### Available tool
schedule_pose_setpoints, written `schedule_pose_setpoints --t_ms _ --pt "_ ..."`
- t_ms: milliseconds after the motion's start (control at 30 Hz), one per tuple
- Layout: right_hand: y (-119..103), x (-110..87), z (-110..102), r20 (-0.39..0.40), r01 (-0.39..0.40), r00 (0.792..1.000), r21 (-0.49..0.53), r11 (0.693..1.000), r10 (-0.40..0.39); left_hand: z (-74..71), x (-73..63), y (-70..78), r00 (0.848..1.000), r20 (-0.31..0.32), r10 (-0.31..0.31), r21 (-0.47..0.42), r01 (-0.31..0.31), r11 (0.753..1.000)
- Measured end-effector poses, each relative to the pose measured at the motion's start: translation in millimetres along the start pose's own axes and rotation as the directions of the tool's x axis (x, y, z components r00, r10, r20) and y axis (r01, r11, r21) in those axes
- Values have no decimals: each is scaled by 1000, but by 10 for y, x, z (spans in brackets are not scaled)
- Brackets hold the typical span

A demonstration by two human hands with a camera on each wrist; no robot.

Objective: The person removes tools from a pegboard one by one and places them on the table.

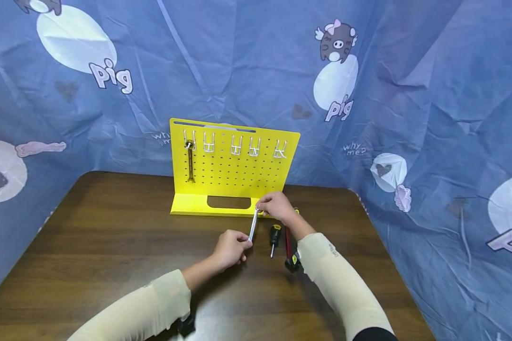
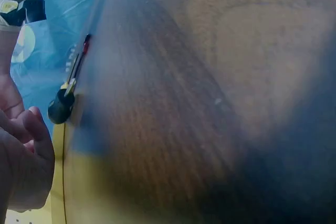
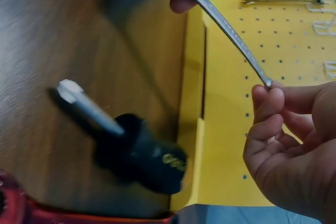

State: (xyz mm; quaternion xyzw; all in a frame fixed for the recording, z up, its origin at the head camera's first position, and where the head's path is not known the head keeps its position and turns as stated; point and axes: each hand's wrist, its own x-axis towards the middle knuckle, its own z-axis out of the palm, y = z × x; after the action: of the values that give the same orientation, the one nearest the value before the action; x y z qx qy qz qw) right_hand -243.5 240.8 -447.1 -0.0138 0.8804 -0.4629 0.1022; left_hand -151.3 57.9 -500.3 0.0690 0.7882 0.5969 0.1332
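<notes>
A slim silver wrench (image 1: 253,224) is held between both hands, slanted above the table. My left hand (image 1: 231,248) pinches its lower end with thumb and fingers. At the upper end, my right hand (image 1: 276,206) grips it by the fingertips, as the right wrist view confirms with the wrench (image 3: 231,32) stretched between the hands. Just right of the wrench lies a short black screwdriver (image 1: 275,234) with a yellow-marked handle. A red tool (image 1: 288,241) lies beside it, partly hidden by the right arm. The left wrist view shows the left hand (image 2: 29,166) but hides the wrench.
A yellow pegboard (image 1: 234,177) stands at the table's back, with several white wire hooks (image 1: 236,146) along its upper part. One dark wrench (image 1: 190,163) hangs from its leftmost hook. Brown wooden tabletop (image 1: 111,246) surrounds the hands, and a blue patterned cloth (image 1: 260,61) hangs behind.
</notes>
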Motion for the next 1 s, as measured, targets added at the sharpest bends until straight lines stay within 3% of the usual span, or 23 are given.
schedule_pose_setpoints --t_ms 200,433,567,733,1000 --pt "126 -48 77 17 1 1000 -188 982 3 59 -17 -57 999 -24 45 163 -41 986" --pt "184 -5 196 -30 32 998 -453 891 -50 50 -30 -52 981 -86 171 423 -119 898" --pt "212 15 257 -31 1 999 -509 861 -20 71 -37 -45 983 -65 169 456 -122 882" --pt "221 12 291 -32 -53 999 -506 861 43 112 -39 -72 986 -70 153 475 -102 874" --pt "219 -1 303 -73 -79 996 -540 838 47 121 -44 -69 980 -69 185 509 -125 851"
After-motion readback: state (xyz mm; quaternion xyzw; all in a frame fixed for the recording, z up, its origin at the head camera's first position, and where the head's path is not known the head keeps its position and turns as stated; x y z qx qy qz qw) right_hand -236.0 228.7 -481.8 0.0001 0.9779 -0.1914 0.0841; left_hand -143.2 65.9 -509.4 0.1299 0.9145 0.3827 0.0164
